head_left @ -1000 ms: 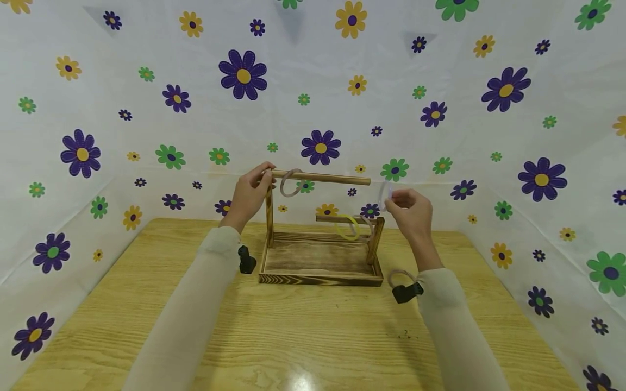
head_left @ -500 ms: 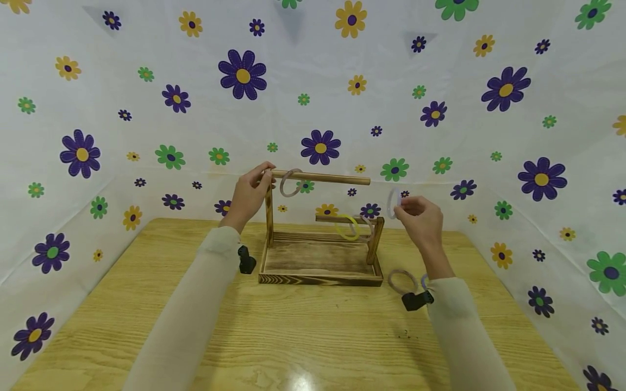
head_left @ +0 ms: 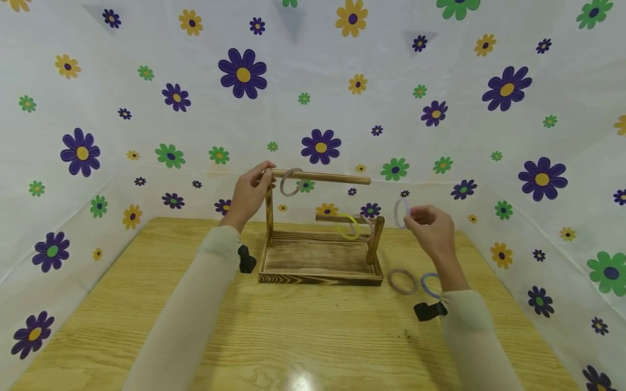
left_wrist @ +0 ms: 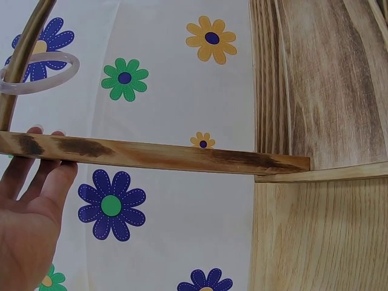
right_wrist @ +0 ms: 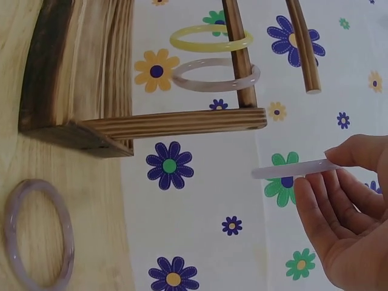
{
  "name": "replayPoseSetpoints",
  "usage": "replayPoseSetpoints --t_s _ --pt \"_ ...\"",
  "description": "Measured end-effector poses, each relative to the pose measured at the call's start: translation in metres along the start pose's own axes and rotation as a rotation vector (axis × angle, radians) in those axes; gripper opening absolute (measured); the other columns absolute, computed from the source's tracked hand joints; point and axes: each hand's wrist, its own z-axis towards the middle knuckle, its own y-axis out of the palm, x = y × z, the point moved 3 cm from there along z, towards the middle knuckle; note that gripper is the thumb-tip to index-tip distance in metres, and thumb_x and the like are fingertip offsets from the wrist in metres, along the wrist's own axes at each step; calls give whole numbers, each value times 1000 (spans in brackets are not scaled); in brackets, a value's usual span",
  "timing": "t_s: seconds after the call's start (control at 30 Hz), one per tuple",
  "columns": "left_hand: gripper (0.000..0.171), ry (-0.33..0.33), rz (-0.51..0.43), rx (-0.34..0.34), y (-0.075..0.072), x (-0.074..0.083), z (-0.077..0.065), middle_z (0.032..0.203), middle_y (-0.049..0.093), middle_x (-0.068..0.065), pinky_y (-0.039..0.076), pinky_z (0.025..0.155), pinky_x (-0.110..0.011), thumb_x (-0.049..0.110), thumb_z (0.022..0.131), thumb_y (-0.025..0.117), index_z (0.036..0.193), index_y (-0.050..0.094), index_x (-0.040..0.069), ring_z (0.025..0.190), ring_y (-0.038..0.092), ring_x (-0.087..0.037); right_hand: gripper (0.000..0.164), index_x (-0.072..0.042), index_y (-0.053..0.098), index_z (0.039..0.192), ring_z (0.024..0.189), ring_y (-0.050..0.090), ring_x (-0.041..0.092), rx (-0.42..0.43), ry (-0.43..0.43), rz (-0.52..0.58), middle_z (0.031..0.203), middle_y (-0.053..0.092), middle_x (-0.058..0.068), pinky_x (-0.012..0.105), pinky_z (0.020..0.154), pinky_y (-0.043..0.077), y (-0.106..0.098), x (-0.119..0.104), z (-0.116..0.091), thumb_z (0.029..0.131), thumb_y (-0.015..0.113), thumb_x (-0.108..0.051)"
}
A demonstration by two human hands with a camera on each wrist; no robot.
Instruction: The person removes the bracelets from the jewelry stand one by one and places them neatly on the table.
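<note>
A wooden bangle stand (head_left: 320, 280) has a high bar and a lower bar over a tray base. My left hand (head_left: 250, 195) grips the top of its left post (left_wrist: 151, 153), fingertips showing past the wood in the left wrist view. Between thumb and fingers, my right hand (head_left: 431, 231) pinches a pale lavender bangle (right_wrist: 291, 170), held in the air to the right of the stand, apart from both bars. A greyish bangle (head_left: 283, 190) hangs on the high bar near the left post. On the lower bar hang a yellow bangle (right_wrist: 209, 46) and a pale mauve bangle (right_wrist: 206, 86).
On the wooden table (head_left: 293, 336), right of the stand, lie a brownish-mauve bangle (head_left: 389, 279) and a blue bangle (head_left: 423, 285), the latter partly behind the right wrist. The high bar's free end (right_wrist: 312, 90) points right. A flowered white cloth (head_left: 313, 70) encloses the back and sides.
My right hand has drawn the lavender bangle right and down, away from the high bar's free end. The blue bangle on the table has come into view. My left hand stays put.
</note>
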Motion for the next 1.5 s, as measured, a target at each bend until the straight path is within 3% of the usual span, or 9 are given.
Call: replayPoseSetpoints --t_s 0.2,0.3,0.43,0.63,0.97,1.13,1.5 --pt "44 10 -22 -14 -1 0 1 122 64 -26 54 104 -51 36 112 44 143 58 9 116 68 -41 28 4 73 114 77 59 -9 -11 43 -8 96 72 2 8 70 50 -7 10 -7 93 73 -15" --pt "44 9 -26 -15 -1 0 1 121 65 -25 54 104 -51 36 112 44 143 58 8 118 66 -43 29 2 73 114 77 61 -9 -10 61 -11 93 72 -6 7 71 51 -11 16 -10 93 73 -18" --pt "43 6 -15 -9 0 1 0 119 67 -19 57 102 -45 36 112 43 143 58 11 116 68 -39 30 2 73 114 78 61 -9 -10 54 -10 92 71 -10 7 72 51 -15 22 -13 94 72 -19" --pt "43 8 -10 -10 0 2 0 118 68 -18 58 98 -43 37 112 44 144 58 12 113 70 -34 29 6 71 115 76 61 -11 -22 38 0 82 62 -27 7 71 51 -20 30 -18 94 73 -15" --pt "44 1 -9 -11 -1 0 0 122 67 -24 58 98 -43 37 112 43 144 58 12 112 70 -31 30 4 72 115 76 60 -12 -32 27 -60 86 67 -20 8 70 50 -32 46 -29 96 72 -18" --pt "43 7 -8 -7 0 0 0 117 68 -19 58 100 -45 37 112 43 144 58 12 114 70 -35 28 4 72 115 74 61 -13 -17 18 -60 83 63 -29 7 69 51 -39 56 -30 96 73 -17" --pt "44 6 -37 -14 0 0 0 124 64 -27 56 103 -45 36 112 43 144 57 10 118 67 -40 30 5 72 117 72 61 -14 -12 31 -74 80 60 -35 7 67 51 -54 69 -36 95 72 -15"
